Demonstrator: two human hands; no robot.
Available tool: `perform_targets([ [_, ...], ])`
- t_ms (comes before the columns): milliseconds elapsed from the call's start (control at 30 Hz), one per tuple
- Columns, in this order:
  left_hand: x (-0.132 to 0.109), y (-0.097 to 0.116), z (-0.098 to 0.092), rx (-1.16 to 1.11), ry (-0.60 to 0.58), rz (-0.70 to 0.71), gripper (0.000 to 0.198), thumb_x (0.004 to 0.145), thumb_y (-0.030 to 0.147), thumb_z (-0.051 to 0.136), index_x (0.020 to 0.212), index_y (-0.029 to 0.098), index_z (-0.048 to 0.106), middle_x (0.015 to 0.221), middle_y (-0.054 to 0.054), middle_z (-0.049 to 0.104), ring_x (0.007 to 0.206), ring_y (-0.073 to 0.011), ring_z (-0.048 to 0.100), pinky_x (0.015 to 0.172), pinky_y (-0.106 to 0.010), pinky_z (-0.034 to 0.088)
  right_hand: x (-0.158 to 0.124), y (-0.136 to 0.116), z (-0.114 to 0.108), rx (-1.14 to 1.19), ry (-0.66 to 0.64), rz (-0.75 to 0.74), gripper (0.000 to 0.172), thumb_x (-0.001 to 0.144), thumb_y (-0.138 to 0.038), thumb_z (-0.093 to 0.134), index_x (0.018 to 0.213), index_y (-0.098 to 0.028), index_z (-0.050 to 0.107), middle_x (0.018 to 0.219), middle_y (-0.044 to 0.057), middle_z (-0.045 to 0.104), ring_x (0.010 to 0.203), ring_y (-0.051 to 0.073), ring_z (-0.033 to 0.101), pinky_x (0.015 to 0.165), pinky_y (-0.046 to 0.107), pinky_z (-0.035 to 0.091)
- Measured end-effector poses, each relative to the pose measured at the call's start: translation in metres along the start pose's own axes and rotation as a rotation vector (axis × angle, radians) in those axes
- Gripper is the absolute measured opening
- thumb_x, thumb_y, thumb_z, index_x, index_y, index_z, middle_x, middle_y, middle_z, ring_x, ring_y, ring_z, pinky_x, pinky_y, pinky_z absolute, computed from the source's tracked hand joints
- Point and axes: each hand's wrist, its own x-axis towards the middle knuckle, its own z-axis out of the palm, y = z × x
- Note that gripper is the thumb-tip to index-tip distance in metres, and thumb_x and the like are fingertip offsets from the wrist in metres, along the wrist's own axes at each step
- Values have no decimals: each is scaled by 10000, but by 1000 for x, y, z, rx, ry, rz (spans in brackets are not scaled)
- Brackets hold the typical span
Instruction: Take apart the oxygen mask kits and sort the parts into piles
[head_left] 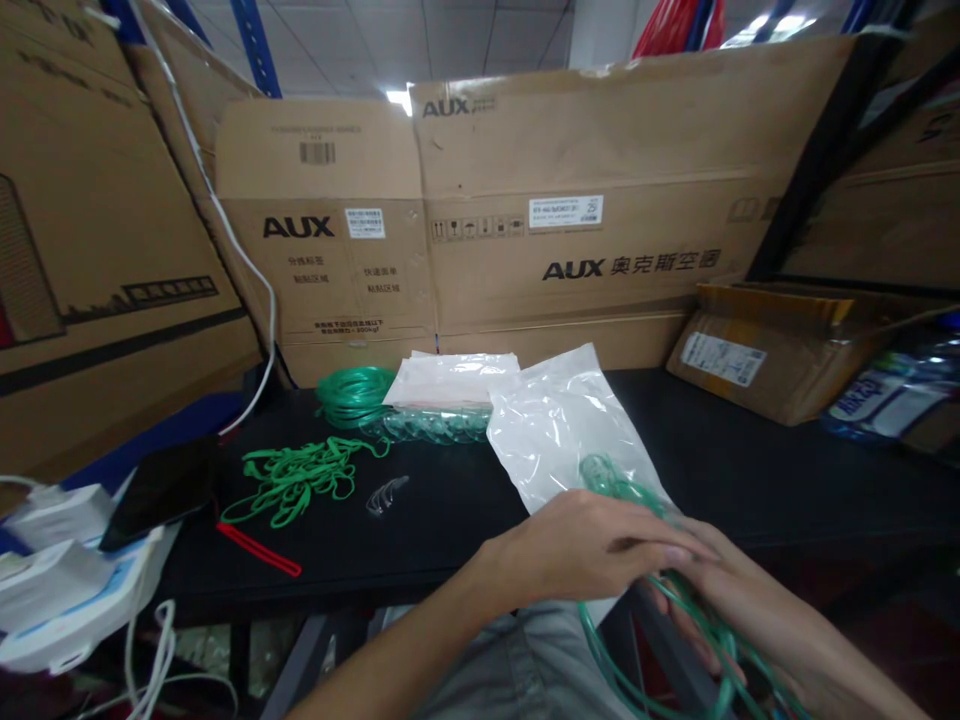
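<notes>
A coil of clear green tubing (622,484) runs through both hands at the table's front edge, and its loops hang down over my lap. My left hand (600,545) is closed over the tubing, its fingers reaching across to my right hand (701,590). That hand is closed round the tubing from the other side; its fingers are partly hidden. One end of the coil lies over a white plastic bag (559,425), just beyond my hands. Left of the bag sits a stack of white packets (454,378) on a row of clear greenish coiled pieces (442,425).
Another green tubing coil (354,393) and a tangle of green cord (300,480) lie to the left. Near them are small clear curved pieces (386,495), a red strap (259,548), a phone (161,490) and a power strip (90,610). Cardboard (487,270) walls the back.
</notes>
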Motion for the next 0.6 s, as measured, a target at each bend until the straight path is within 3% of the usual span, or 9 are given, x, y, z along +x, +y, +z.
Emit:
perform_targets([
  [100, -5, -1, -3, -5, 38, -11, 314, 1031, 236, 461, 1236, 168, 689, 1238, -38, 727, 1147, -130, 667, 1015, -170, 461, 1, -1, 5, 21, 25, -16, 377, 749, -523, 733, 669, -190, 573, 403, -43, 546, 278, 82, 474, 267, 130, 310],
  [200, -9, -1, -5, 209, 134, -87, 341, 1043, 288, 427, 1292, 209, 647, 1190, -28, 734, 1059, -155, 691, 972, -234, 515, -1, 2, 6, 88, 4, -8, 438, 790, -586, 702, 681, -183, 573, 361, -44, 509, 246, 63, 418, 264, 121, 274],
  [300, -10, 5, -4, 540, 175, -142, 334, 1040, 354, 411, 1264, 276, 647, 1003, -31, 722, 917, -193, 692, 780, -276, 577, -6, 3, 7, 156, 14, -9, 430, 813, -590, 696, 769, -170, 611, 331, -39, 501, 247, 63, 394, 268, 119, 268],
  [433, -4, 16, -1, 789, 190, -151, 241, 1022, 317, 449, 1081, 223, 662, 953, -42, 659, 878, -206, 647, 586, -253, 543, -11, 0, 9, 159, -5, -29, 453, 831, -596, 677, 872, -147, 633, 347, -19, 537, 252, 83, 420, 258, 124, 293],
  [500, -2, 19, 0, 831, 190, -146, 194, 1010, 273, 474, 1001, 201, 654, 952, -35, 648, 865, -204, 636, 569, -258, 535, -11, 0, 12, 149, -33, -46, 465, 840, -598, 662, 911, -140, 635, 358, -6, 561, 256, 94, 438, 254, 128, 302],
  [600, -1, 16, 2, 751, 186, -54, 202, 1018, 278, 471, 1067, 214, 656, 944, -9, 653, 857, -184, 635, 639, -265, 549, -10, 3, 16, 90, -24, -42, 465, 847, -593, 640, 933, -136, 635, 350, -3, 568, 254, 96, 448, 266, 127, 307],
])
